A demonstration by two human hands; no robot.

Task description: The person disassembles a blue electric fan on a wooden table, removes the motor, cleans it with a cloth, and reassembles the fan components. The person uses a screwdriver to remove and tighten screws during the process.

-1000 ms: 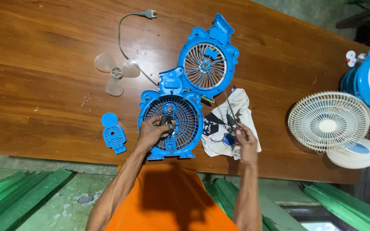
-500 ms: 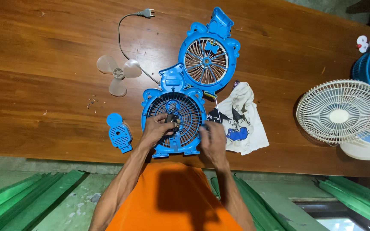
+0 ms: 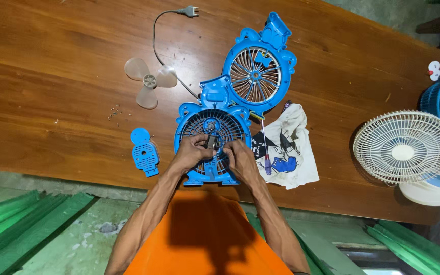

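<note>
Both my hands hold a small grey motor over the blue fan housing on the wooden table.

My left hand comes in from below with the forearm straight and the wrist bent a little, and its fingers are curled narrow around the left side of the small grey motor. My right hand comes from the other side, its fingers also closed on the motor, so the two hands almost touch. The motor sits at the middle of the round grille of the blue fan housing, which lies flat near the table edge. Just behind it lies the second blue housing half. Right of my hand, a screwdriver rests on a white cloth. To the left lie a small blue cover and a pale fan blade.
</note>
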